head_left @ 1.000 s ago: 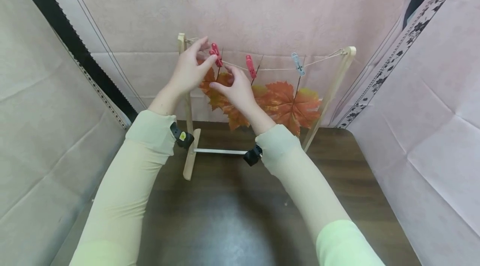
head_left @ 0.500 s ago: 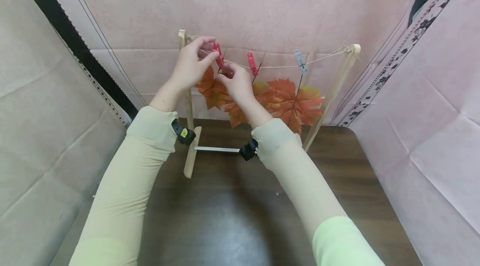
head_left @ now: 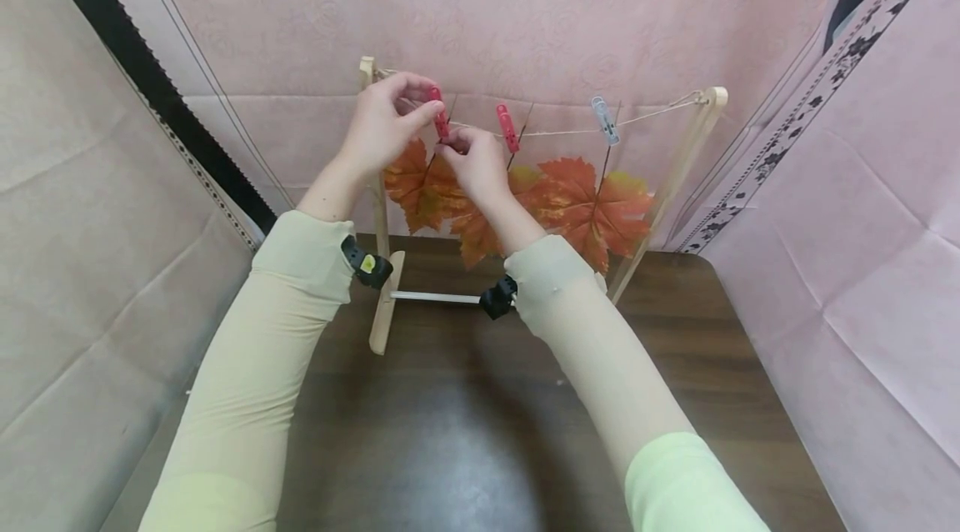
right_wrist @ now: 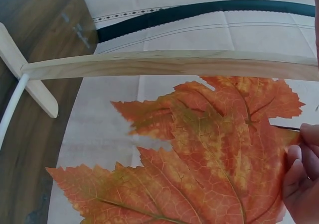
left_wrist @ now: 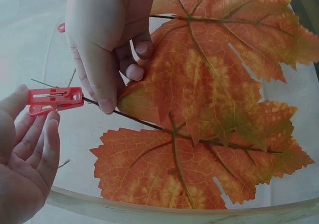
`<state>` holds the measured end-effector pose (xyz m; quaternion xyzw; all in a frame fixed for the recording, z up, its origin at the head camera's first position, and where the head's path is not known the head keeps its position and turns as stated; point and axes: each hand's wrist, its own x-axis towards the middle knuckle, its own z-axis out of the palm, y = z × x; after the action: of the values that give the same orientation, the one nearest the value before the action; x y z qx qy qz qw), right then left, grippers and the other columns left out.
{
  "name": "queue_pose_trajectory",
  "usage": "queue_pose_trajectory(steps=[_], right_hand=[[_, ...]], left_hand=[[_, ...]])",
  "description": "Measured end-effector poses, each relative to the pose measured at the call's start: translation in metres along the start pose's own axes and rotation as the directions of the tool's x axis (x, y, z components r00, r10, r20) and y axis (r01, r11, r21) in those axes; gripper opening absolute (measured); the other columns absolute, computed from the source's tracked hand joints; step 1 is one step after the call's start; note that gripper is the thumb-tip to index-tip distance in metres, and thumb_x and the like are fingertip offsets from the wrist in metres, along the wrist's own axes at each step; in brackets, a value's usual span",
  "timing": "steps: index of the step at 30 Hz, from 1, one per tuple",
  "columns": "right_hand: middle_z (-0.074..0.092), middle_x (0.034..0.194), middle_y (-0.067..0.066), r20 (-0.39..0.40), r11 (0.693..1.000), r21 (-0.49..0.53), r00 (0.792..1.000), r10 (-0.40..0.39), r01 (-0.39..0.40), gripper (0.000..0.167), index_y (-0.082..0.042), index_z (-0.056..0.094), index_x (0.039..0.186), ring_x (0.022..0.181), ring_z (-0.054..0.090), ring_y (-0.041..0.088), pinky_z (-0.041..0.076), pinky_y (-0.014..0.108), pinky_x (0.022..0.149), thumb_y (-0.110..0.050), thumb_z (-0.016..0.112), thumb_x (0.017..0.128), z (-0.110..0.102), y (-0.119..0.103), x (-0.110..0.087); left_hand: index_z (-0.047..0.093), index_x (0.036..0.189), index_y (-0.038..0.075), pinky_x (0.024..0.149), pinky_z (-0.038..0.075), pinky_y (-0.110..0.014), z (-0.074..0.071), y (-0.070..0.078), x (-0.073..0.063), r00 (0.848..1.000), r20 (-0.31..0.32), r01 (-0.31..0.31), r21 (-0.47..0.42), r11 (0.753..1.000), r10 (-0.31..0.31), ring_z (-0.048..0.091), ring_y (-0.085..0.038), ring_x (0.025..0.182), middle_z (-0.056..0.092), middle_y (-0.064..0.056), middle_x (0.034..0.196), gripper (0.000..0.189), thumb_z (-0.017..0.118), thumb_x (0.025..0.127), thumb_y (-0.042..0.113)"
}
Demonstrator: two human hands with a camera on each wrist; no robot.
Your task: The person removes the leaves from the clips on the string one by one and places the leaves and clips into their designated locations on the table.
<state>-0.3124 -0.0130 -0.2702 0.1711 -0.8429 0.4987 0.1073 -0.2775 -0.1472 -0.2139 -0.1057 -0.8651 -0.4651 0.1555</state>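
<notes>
My left hand (head_left: 378, 123) pinches a red clothespin (left_wrist: 56, 97) between thumb and fingers at the left part of the string. Below it, my right hand (head_left: 480, 169) pinches the dark stem (left_wrist: 134, 118) of an orange artificial maple leaf (left_wrist: 144, 164). The stem runs up to the clothespin in the left wrist view. Two more maple leaves hang to the right, one under another red clothespin (head_left: 507, 128) and one under a light blue clothespin (head_left: 605, 121). My right hand partly hides the middle leaf in the head view.
A wooden stand holds the string (head_left: 652, 112) between its left post (head_left: 380, 215) and right post (head_left: 667, 186). A white rod (head_left: 435, 297) joins its feet low down. The stand is on a dark wood table (head_left: 450, 432), with pale cloth behind and at both sides.
My right hand's thumb and fingers have come together on the stem, after being spread apart. The left leaf has shifted slightly left. My left hand keeps its hold on the red clothespin.
</notes>
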Motion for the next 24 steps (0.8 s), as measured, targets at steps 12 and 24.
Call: queue_pose_trajectory(steps=[12,24], right_hand=[[0.072,0.095,0.012,0.013,1.0,-0.019,1.0,0.009,-0.009,0.018,-0.001,0.069,0.095,0.084,0.065,0.017,0.054,0.025,0.076,-0.017,0.065,0.088,-0.0039,-0.0042,-0.0021],[0.071,0.094,0.01,0.042,0.999,-0.049,0.999,-0.007,0.009,0.017,-0.003,0.069,0.094,0.083,0.064,0.016,0.055,0.027,0.08,-0.018,0.066,0.088,-0.0057,-0.0062,-0.0084]], left_hand=[[0.059,0.119,0.007,0.073,0.057,-0.024,-0.0019,-0.0013,-0.0016,0.999,-0.018,0.03,-0.075,0.997,-0.032,0.061,-0.014,0.089,0.065,-0.009,0.108,0.034,0.06,0.091,0.027],[0.061,0.115,0.006,0.075,0.057,-0.026,-0.0019,-0.0018,-0.003,0.998,-0.063,0.002,-0.125,0.992,-0.01,0.065,-0.014,0.09,0.067,-0.009,0.104,0.031,0.059,0.091,0.026]])
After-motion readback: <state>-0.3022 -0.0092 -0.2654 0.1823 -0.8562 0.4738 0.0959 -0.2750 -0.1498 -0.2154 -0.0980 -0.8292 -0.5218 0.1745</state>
